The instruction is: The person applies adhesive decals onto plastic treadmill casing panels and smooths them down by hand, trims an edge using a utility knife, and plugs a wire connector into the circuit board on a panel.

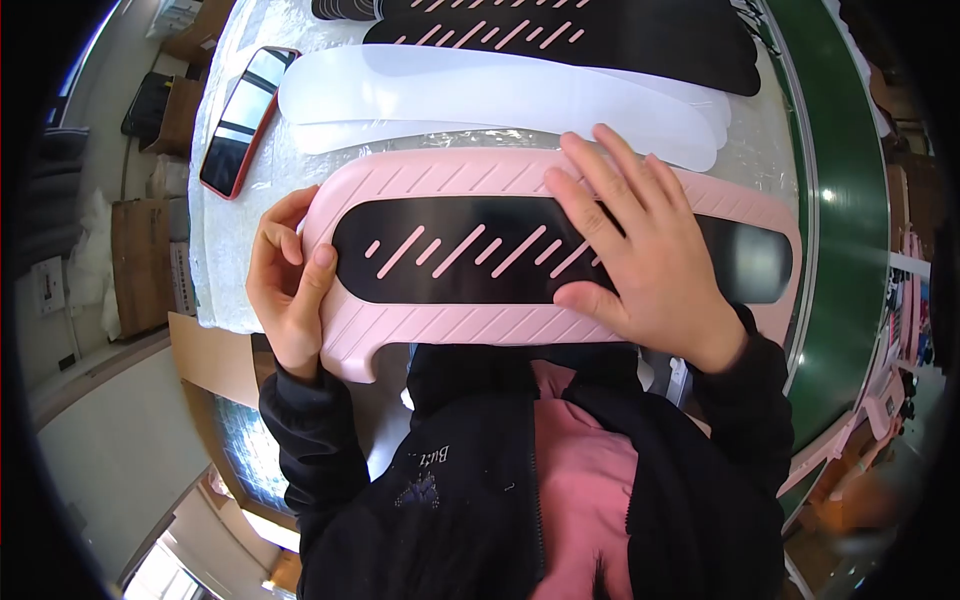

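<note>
A pink plastic panel (460,325) with slanted grooves and a hooked lower-left corner lies at the table's front edge, close to my body. Along its middle runs a black rounded strip (440,285) with slanted pink slots. My left hand (290,275) is wrapped round the panel's left end, thumb on the front face near the strip's end. Spread and flat, my right hand (645,250) rests across the strip and the upper pink border, covering part of the slots.
Behind the panel lie long white backing sheets (480,90), partly overlapping. Further back are black slotted strips (660,45). A phone with a red case (245,125) lies at the left on the plastic-covered table (215,270). An open cardboard box (215,360) stands at lower left, and a green surface (845,200) runs along the right.
</note>
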Demonstrator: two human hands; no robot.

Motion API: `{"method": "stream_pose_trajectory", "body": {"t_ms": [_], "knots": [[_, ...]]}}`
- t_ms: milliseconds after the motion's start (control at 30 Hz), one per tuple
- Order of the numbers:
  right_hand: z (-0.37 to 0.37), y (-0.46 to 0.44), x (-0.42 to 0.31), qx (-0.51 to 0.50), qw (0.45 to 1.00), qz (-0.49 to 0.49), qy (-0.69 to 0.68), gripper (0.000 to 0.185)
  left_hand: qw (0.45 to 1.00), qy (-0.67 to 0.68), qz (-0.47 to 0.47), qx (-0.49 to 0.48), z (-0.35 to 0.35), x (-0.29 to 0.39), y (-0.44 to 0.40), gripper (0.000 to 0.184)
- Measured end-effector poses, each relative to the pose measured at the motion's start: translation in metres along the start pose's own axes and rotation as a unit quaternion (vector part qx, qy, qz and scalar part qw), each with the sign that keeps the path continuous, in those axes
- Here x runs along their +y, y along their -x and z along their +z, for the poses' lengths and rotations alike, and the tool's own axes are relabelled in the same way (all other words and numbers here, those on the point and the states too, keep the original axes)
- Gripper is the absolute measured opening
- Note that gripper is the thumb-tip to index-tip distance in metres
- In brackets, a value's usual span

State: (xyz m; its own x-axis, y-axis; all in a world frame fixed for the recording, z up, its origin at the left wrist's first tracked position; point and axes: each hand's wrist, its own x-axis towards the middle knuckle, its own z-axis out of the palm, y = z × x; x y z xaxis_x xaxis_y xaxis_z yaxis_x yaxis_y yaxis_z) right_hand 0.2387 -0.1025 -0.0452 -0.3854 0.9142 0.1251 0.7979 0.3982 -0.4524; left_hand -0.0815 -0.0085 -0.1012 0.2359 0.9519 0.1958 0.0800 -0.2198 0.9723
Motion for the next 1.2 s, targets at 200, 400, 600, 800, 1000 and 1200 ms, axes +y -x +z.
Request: {"method": "stream_pose_trajectory", "body": {"t_ms": [200, 400, 600, 800, 1000, 1200], "knots": [[-0.011, 0.002, 0.013, -0.038, 0.995, -0.084, 0.031, 0.054, 1.0, 0.015, -0.021, 0.009, 0.003, 0.004, -0.001, 0.028], [-0.02, 0.001, 0.024, -0.06, 0.991, -0.122, -0.003, 0.042, 1.0, 0.011, -0.018, 0.01, 0.001, 0.001, -0.001, 0.028], [0.006, 0.006, 0.025, 0.052, 0.997, -0.031, -0.048, 0.039, 1.0, -0.005, -0.01, 0.005, -0.001, 0.0, -0.001, 0.027], [-0.02, 0.005, 0.041, -0.016, 0.987, -0.128, -0.091, 0.043, 1.0, 0.003, -0.009, 0.011, 0.001, 0.001, -0.001, 0.025], [-0.003, 0.001, 0.027, 0.033, 0.995, -0.081, -0.055, 0.046, 1.0, -0.002, -0.009, 0.011, 0.001, 0.0, 0.0, 0.025], [-0.017, 0.004, 0.041, -0.003, 0.981, -0.168, -0.092, 0.042, 1.0, -0.001, -0.005, 0.013, 0.001, 0.001, 0.0, 0.025]]}}
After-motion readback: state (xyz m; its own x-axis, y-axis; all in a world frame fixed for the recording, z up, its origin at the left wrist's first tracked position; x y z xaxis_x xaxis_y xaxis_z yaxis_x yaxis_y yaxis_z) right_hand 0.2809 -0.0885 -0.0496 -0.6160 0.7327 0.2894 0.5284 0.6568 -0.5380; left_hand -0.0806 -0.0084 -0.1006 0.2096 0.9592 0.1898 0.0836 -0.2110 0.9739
